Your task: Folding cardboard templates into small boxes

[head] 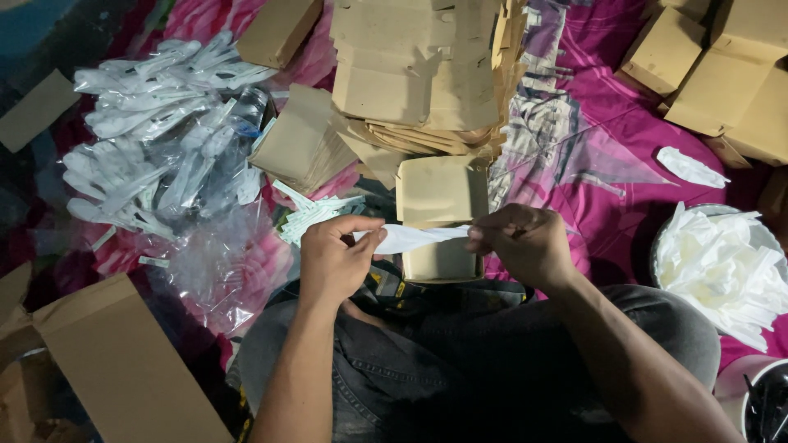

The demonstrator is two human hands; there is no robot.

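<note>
Pinching a white napkin (419, 237), both hands (332, 258) (525, 244) hide its ends.

Brown flat cardboard boxes (427, 74) stacked centre, clear plastic-wrapped white cutlery packets (156, 139) left

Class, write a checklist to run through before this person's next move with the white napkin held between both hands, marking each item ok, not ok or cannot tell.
1. Left hand pinches one end of the white napkin: ok.
2. Right hand pinches the other end: ok.
3. Napkin twisted tight along its whole length: cannot tell.
4. Open brown box lies right below the napkin: ok.
5. More napkins at hand in the white bowl on the right: ok.
6. Wrapped plastic cutlery piled on the left: ok.
</note>
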